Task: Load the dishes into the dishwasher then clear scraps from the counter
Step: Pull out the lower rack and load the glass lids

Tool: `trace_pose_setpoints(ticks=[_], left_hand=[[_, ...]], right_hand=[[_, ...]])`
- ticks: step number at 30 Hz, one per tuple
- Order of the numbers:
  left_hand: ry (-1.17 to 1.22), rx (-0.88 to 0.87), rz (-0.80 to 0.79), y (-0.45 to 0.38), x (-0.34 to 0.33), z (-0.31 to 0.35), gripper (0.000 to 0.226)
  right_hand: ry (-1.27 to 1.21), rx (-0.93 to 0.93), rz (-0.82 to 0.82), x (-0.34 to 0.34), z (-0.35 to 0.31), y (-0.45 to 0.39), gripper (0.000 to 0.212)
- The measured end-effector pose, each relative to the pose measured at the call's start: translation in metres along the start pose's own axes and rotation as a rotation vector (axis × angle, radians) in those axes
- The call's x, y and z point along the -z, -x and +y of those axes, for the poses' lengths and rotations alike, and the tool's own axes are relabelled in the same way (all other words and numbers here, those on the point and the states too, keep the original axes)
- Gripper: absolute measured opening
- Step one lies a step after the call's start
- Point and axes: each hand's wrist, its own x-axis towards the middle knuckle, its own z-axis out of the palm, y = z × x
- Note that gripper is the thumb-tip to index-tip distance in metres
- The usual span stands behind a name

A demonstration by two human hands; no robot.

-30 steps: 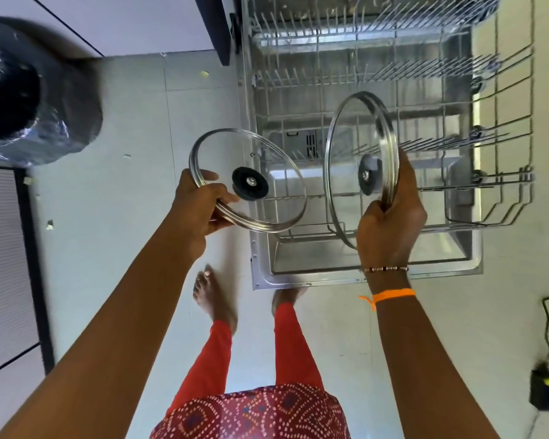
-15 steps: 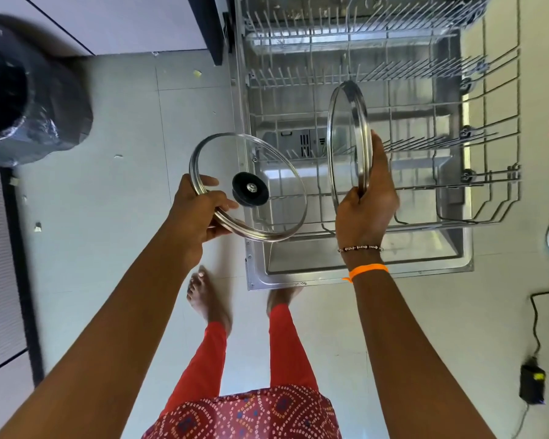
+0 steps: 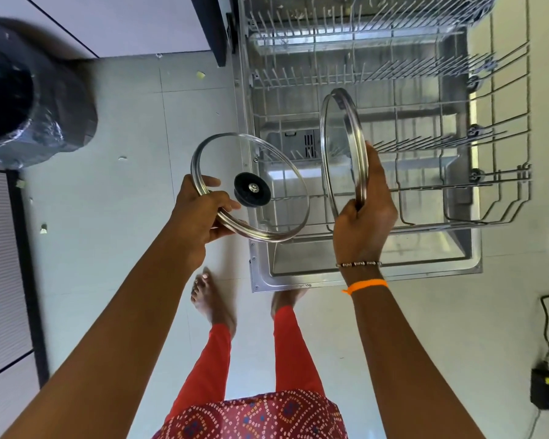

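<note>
I look straight down at an open dishwasher with its lower wire rack (image 3: 501, 198) pulled out over the dropped door (image 3: 362, 278). My left hand (image 3: 200, 213) grips the steel rim of a glass lid (image 3: 276, 172) with a black knob, held nearly flat over the rack's left edge. My right hand (image 3: 366, 213) grips a second glass lid (image 3: 344, 144) by its lower rim. That lid stands on edge above the front of the rack, its knob hidden. No dishes sit in the rack.
A bin lined with a black bag (image 3: 23, 96) stands at the left. Small scraps (image 3: 200, 74) lie on the tiled floor. A black adapter with a cable (image 3: 544, 391) lies at the right. My bare feet (image 3: 213, 299) stand in front of the door's edge.
My right hand turned its lid from facing me to standing edge-on, so the knob went out of sight, and shifted it slightly left. The left lid stayed about where it was.
</note>
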Motion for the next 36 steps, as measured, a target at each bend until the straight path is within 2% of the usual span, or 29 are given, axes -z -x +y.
trace_pose_setpoints(ticks=[4,11,15,20,23,25,31,36], left_hand=[[0.008,0.004,-0.005,0.001,0.003,0.001,0.029],[0.068,0.01,0.033,0.003,0.0,0.005,0.031],[0.132,0.015,0.07,0.005,0.0,0.007,0.031],[0.106,-0.014,0.151,0.004,0.015,0.008,0.031],[0.083,-0.028,0.191,0.002,0.028,0.007,0.031],[0.085,-0.039,0.192,0.002,0.037,0.007,0.031],[0.073,-0.058,0.146,0.006,0.043,0.003,0.032],[0.083,-0.042,0.14,0.012,0.033,-0.001,0.034]], right_hand=[[0.014,-0.029,-0.029,-0.014,0.008,-0.015,0.076],[-0.035,-0.172,-0.288,-0.034,0.016,-0.013,0.092],[-0.074,-0.105,-0.417,-0.047,0.032,-0.002,0.091],[0.12,-0.067,-0.534,-0.074,0.039,0.005,0.102],[0.181,-0.121,-0.557,-0.081,0.039,0.013,0.11],[0.196,-0.147,-0.56,-0.082,0.036,0.016,0.108],[0.176,-0.08,-0.519,-0.079,0.041,0.016,0.11],[0.102,-0.11,-0.453,-0.072,0.036,0.009,0.1]])
